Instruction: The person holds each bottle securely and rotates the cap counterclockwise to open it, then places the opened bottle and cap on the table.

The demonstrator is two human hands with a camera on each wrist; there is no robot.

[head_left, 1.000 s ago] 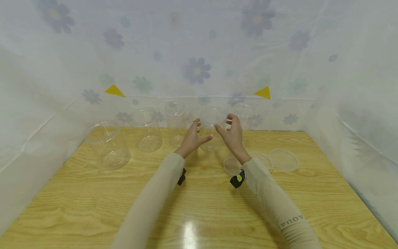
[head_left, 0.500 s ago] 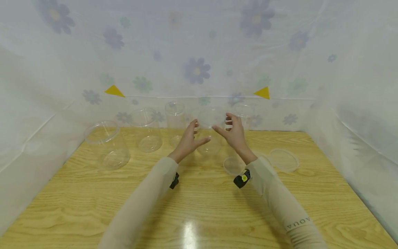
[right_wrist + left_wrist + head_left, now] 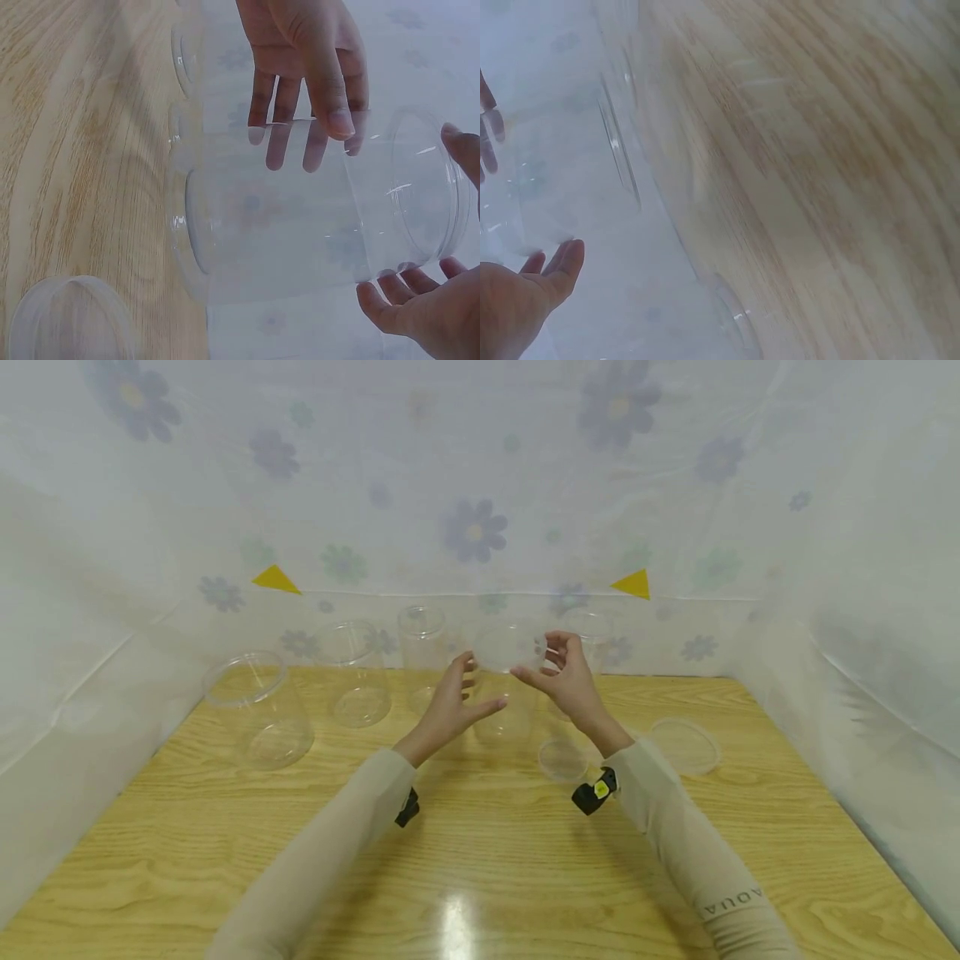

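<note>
A clear plastic jar (image 3: 504, 693) stands between my hands at the back middle of the wooden table (image 3: 480, 860). My left hand (image 3: 452, 700) holds its side, thumb in front and fingers behind, as the right wrist view shows through the plastic (image 3: 300, 97). A clear lid (image 3: 512, 645) sits on the jar's mouth. My right hand (image 3: 564, 675) grips that lid (image 3: 427, 187) by its rim, thumb on one side and fingertips on the other. In the left wrist view the jar (image 3: 592, 172) is a blur beside my left palm (image 3: 517, 300).
Three more clear jars stand along the back: a wide one (image 3: 258, 710) at left, a medium one (image 3: 356, 677) and a tall one (image 3: 423, 647). Another jar (image 3: 592, 633) is behind my right hand. Loose lids (image 3: 562, 758) (image 3: 684, 745) lie at right. Flowered sheets wall in the table.
Both arms have drawn back toward me, and the jar has come slightly nearer with them. My right fingers have curled further round the lid.
</note>
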